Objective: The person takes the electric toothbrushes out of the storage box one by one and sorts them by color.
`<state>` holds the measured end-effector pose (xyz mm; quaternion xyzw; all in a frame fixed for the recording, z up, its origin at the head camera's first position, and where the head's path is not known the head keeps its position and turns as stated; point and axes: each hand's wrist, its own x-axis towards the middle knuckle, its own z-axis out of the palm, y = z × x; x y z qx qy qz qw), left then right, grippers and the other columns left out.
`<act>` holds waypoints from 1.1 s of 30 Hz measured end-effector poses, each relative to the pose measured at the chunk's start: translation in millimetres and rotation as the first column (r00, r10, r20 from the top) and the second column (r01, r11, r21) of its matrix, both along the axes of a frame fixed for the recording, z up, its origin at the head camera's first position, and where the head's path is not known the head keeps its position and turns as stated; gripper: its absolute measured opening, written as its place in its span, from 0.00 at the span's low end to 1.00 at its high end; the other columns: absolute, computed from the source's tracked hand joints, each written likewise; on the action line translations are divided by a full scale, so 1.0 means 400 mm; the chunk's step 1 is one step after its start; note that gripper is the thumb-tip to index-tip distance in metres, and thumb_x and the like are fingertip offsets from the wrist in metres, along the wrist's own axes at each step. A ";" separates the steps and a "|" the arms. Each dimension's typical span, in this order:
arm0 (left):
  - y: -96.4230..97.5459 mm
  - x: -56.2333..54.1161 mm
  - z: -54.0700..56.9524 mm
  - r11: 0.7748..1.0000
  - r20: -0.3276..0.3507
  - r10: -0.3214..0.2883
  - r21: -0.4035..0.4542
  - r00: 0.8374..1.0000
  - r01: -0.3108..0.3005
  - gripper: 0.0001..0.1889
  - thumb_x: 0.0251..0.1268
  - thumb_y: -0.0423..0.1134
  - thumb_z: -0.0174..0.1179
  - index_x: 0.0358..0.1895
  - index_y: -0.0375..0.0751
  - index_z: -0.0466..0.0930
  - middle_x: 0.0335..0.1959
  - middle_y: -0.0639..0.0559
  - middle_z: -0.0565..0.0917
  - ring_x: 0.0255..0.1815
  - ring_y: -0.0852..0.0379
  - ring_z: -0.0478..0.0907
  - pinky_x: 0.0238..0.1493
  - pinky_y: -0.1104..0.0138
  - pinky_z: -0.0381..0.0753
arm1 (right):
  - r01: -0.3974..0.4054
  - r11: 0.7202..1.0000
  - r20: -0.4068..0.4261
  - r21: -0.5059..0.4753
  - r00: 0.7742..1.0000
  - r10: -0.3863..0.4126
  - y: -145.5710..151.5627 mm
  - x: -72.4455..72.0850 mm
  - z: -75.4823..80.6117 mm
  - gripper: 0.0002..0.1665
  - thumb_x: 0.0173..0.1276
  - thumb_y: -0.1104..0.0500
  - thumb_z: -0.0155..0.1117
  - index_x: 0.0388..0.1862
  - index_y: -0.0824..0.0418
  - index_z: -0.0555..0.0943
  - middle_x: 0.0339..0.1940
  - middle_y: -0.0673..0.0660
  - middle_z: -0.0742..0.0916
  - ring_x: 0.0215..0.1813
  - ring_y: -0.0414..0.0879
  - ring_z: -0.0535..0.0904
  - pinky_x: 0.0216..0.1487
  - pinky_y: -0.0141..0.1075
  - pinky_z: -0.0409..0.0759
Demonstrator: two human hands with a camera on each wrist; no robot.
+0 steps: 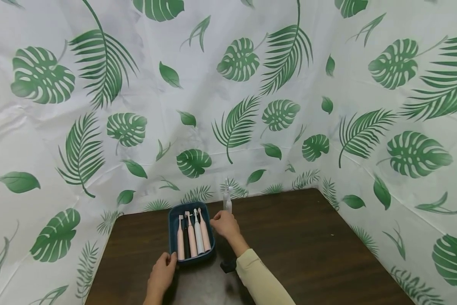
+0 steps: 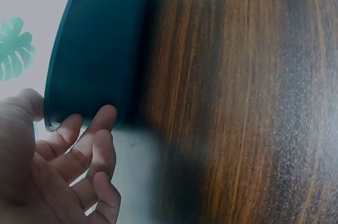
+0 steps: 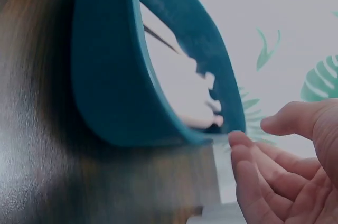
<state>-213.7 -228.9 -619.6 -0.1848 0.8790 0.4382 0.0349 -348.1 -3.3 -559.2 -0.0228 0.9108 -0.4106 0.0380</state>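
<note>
A dark blue bin (image 1: 172, 237) stands on the table with several electric toothbrushes (image 1: 191, 241) lying side by side in it, pink and pale ones, heads toward the far end. Something thin and black lies between two of them. At the near left corner my left hand (image 1: 162, 271) pinches the bin's rim, thumb on one side and fingers against the outer wall (image 2: 97, 49). My right hand (image 1: 225, 224) is at the far right corner, its fingertips (image 3: 240, 139) right at the rim and its thumb held apart from them.
Behind my right hand a clear, upright item (image 1: 227, 199) stands near the table's back edge. A small black object (image 1: 228, 266) lies under my right forearm. The brown wooden table (image 1: 297, 237) meets leaf-patterned cloth walls (image 1: 251, 127) at the back and right.
</note>
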 end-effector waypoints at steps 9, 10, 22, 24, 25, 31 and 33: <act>-0.001 0.002 -0.001 1.000 -0.006 -0.006 0.001 1.000 0.006 0.21 0.84 0.56 0.47 0.38 0.44 0.75 0.32 0.51 0.83 0.31 0.52 0.74 0.33 0.58 0.65 | -0.145 0.979 0.029 0.140 0.989 0.142 -0.075 0.011 0.014 0.11 0.71 0.54 0.72 0.32 0.59 0.85 0.20 0.51 0.86 0.20 0.42 0.82 0.25 0.37 0.76; -0.002 0.002 -0.003 1.000 -0.006 -0.007 0.001 1.000 0.007 0.21 0.84 0.56 0.47 0.38 0.44 0.75 0.32 0.51 0.83 0.31 0.52 0.74 0.33 0.58 0.65 | -0.155 0.974 0.033 0.168 0.988 0.151 -0.082 0.015 0.012 0.11 0.70 0.54 0.72 0.30 0.58 0.84 0.19 0.50 0.85 0.20 0.43 0.81 0.25 0.39 0.74; 0.000 0.005 -0.009 0.999 -0.002 -0.034 0.011 0.999 0.034 0.22 0.86 0.57 0.44 0.39 0.43 0.73 0.32 0.50 0.81 0.32 0.51 0.76 0.33 0.58 0.66 | -0.163 0.887 0.006 0.433 0.984 0.178 -0.147 0.063 -0.002 0.18 0.66 0.47 0.77 0.39 0.60 0.84 0.30 0.55 0.85 0.31 0.50 0.80 0.35 0.50 0.82; 0.000 0.007 -0.010 0.999 -0.001 -0.037 0.016 0.999 0.037 0.22 0.86 0.57 0.43 0.40 0.43 0.73 0.32 0.50 0.82 0.32 0.52 0.76 0.33 0.58 0.67 | -0.168 0.883 0.012 0.437 0.983 0.181 -0.152 0.063 -0.005 0.17 0.67 0.47 0.77 0.39 0.59 0.85 0.31 0.56 0.86 0.31 0.51 0.82 0.35 0.50 0.83; 0.000 0.007 -0.011 0.999 0.000 -0.037 0.018 0.999 0.037 0.22 0.86 0.57 0.43 0.40 0.43 0.74 0.32 0.51 0.82 0.32 0.52 0.76 0.33 0.58 0.67 | -0.169 0.882 0.010 0.440 0.983 0.183 -0.154 0.064 -0.007 0.17 0.67 0.47 0.77 0.40 0.59 0.86 0.32 0.56 0.87 0.32 0.52 0.83 0.36 0.50 0.84; -0.002 0.006 -0.016 0.999 -0.002 -0.048 0.023 0.999 0.048 0.22 0.86 0.57 0.44 0.40 0.42 0.73 0.31 0.51 0.83 0.31 0.53 0.76 0.32 0.59 0.68 | -0.169 0.856 -0.021 0.488 0.979 0.205 -0.169 0.068 -0.021 0.14 0.66 0.47 0.78 0.34 0.56 0.87 0.33 0.55 0.89 0.35 0.54 0.86 0.38 0.50 0.85; -0.003 0.004 -0.017 0.999 -0.012 -0.049 0.014 0.999 0.049 0.22 0.86 0.57 0.44 0.39 0.43 0.73 0.30 0.51 0.82 0.30 0.53 0.76 0.31 0.59 0.68 | -0.169 0.837 -0.040 0.520 0.974 0.222 -0.175 0.070 -0.021 0.14 0.66 0.47 0.77 0.31 0.55 0.86 0.31 0.54 0.89 0.34 0.53 0.85 0.37 0.49 0.85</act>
